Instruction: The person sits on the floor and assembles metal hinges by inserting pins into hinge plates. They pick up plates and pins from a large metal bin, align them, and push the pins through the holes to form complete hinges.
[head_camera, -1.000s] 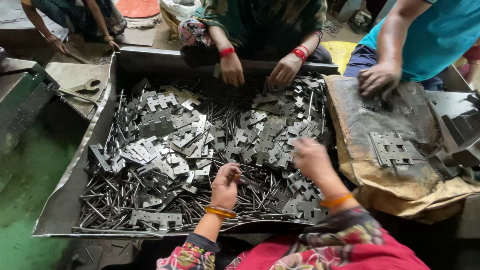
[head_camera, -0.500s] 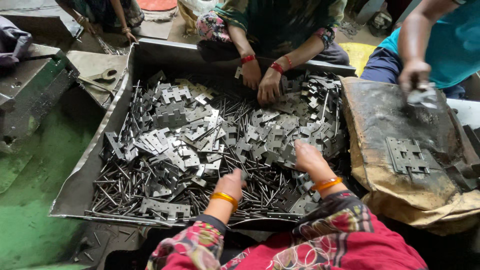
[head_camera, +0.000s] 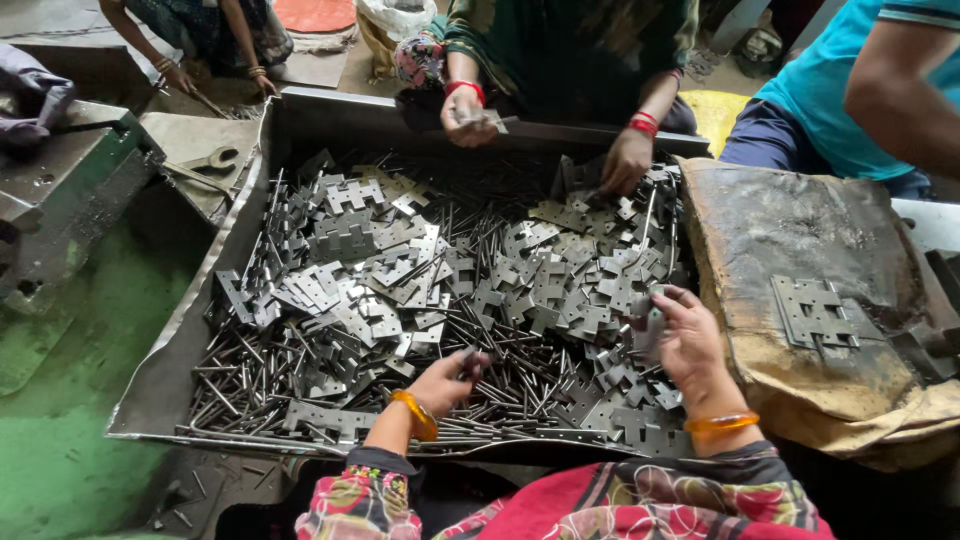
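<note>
A large metal tray (head_camera: 170, 350) holds a heap of grey hinge plates (head_camera: 400, 260) and thin steel pins (head_camera: 250, 375). My left hand (head_camera: 445, 380), with an orange bangle, pinches a pin near the tray's front. My right hand (head_camera: 685, 340), also bangled, closes on a hinge plate at the tray's right side. Across the tray, another person's two hands with red bangles work: one (head_camera: 465, 115) holds a small plate above the far rim, the other (head_camera: 625, 160) rests on the pile.
A worn brown sack (head_camera: 800, 240) at the right carries an assembled hinge (head_camera: 812, 312). A green machine block (head_camera: 70, 190) stands at the left on a green floor. A person in a teal shirt (head_camera: 860, 90) sits at the far right; another person crouches at the top left.
The view has shifted right. My left hand has closed on a pin and my right hand has lifted onto a plate. The far person's hand has risen with a plate.
</note>
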